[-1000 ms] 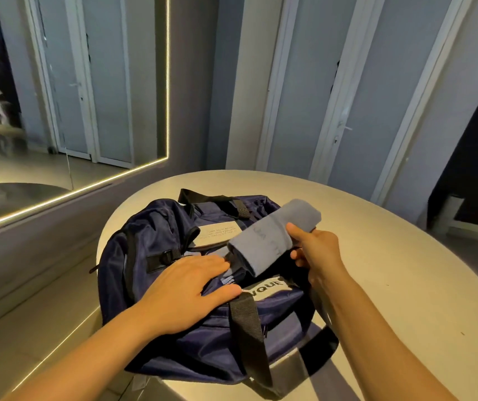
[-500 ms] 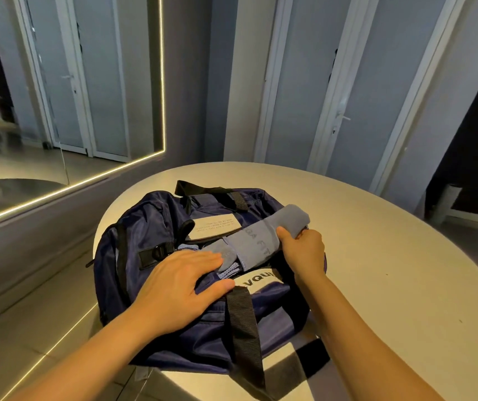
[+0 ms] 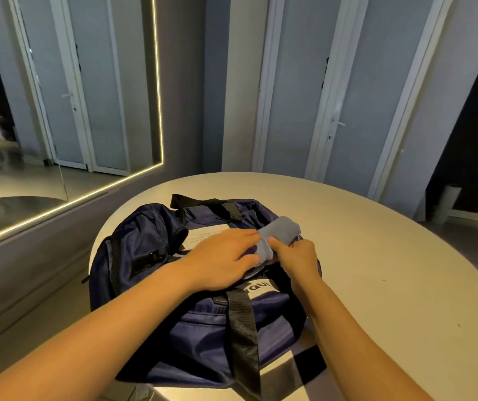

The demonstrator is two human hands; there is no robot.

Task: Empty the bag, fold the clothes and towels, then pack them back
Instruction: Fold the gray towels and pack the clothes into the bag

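A navy duffel bag (image 3: 156,241) with black straps lies open on the left end of a pale oval table (image 3: 376,270). A rolled grey-blue cloth (image 3: 281,231) sits in the bag's mouth, its lower end sunk inside. My right hand (image 3: 297,254) grips the roll from the right, thumb on top. My left hand (image 3: 220,257) lies flat over the bag opening with straight fingers pressing on the cloth's left part. A white label (image 3: 200,235) shows inside the bag, partly under my left hand.
A black strap (image 3: 243,337) crosses the bag's near side and hangs over the table edge. A large mirror with a lit border (image 3: 159,111) fills the left wall. Pale doors (image 3: 333,111) stand behind the table. Bare tabletop stretches to the right.
The rolled cloth has gone down further into the bag. My left hand slid right from the bag's near flap onto the cloth. My right hand moved lower with the roll.
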